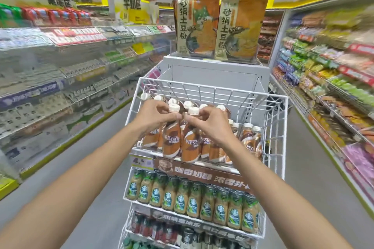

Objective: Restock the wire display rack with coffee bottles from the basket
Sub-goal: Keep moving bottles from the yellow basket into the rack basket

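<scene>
Grip: left hand (155, 116) pinches left Nescafé bottle (171, 143) at neck; right hand (210, 125), right Nescafé bottle (189, 147) likewise.
Handling: I judge them heavy, rigid, slick.
Wire rack (214, 87): 12 o'clock.

White wire display rack (277, 119) stood in tiers in front of me, its top tier walled with high wire sides. That tier held brown-and-cream Nescafé coffee bottles (250, 139) with white caps, upright, in rows running toward the back. Two more of the same bottles were at the tier's front edge, side by side and close enough to touch. I had the left bottle (172, 141) pinched at the neck in my left hand (155, 116), and the right bottle (191, 144) pinched at the neck in my right hand (211, 124). Both were roughly upright, labels facing me. I could not tell whether their bases touched the shelf.
</scene>
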Demonstrator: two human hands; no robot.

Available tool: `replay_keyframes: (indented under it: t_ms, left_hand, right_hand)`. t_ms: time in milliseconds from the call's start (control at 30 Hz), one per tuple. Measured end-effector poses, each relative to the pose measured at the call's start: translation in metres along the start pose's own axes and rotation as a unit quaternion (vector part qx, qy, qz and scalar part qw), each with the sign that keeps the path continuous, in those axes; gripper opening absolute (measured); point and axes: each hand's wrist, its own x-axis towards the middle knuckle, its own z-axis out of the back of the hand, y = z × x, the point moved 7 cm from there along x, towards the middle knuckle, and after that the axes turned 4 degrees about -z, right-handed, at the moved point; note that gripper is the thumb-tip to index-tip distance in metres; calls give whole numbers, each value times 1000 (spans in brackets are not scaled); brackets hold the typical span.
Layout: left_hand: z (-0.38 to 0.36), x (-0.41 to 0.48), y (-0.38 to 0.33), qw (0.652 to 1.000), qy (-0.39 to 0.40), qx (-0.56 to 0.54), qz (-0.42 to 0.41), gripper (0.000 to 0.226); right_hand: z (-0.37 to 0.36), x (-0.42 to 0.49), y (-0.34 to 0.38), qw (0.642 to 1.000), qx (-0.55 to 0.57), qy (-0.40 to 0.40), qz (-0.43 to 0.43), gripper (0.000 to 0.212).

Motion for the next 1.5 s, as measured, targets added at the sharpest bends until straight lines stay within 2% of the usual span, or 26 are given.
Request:
replay_keyframes:
  t_ms: [100, 200, 267, 367, 500, 600, 767, 933, 1000, 1033, 1133, 1267, 1400, 1500]
  left_hand:
    - [1, 15, 10, 998, 70, 2, 6, 70]
    - [-2, 23, 11, 992, 123, 17, -13, 80]
    - [-1, 27, 14, 990, 139, 30, -24, 72]
    - [6, 33, 20, 989, 139, 42, -39, 35]
    - [28, 43, 32, 990, 119, 62, -34, 30]
    - [42, 47, 47, 990, 103, 93, -5, 24]
    - [37, 54, 75, 994, 59, 89, 29, 19]
    - [22, 66, 92, 992, 78, 85, 42, 29]
    - [20, 67, 99, 992, 85, 78, 55, 54]
    - [20, 67, 100, 991, 86, 80, 56, 59]
    - [20, 71, 104, 992, 79, 91, 48, 59]
    - [20, 69, 104, 991, 62, 104, 49, 66]
    - [21, 68, 100, 992, 45, 113, 40, 52]
    - [20, 66, 99, 991, 39, 120, 39, 52]
  right_hand:
    - [-5, 6, -4, 1000, -1, 5, -26, 53]
    - [-17, 5, -18, 996, -40, 43, -74, 52]
    - [-22, 3, -27, 993, -48, 34, -102, 59]
    - [-31, 8, -29, 994, -34, 1, -109, 59]
    - [-63, 19, -6, 993, -6, -32, -111, 61]
    - [-88, 32, 2, 994, -27, -41, -97, 40]
    - [-101, 53, -14, 989, -86, -34, -115, 51]
    - [-106, 60, -29, 987, -86, -3, -138, 53]
    - [-109, 62, -32, 986, -82, 8, -145, 59]
    - [-110, 63, -33, 986, -83, 10, -145, 58]
    - [-110, 62, -33, 986, -89, 1, -141, 55]
    - [-111, 59, -28, 984, -105, -34, -138, 62]
    - [-111, 58, -24, 977, -140, -53, -149, 63]
    - [-112, 56, -23, 969, -165, -65, -172, 62]
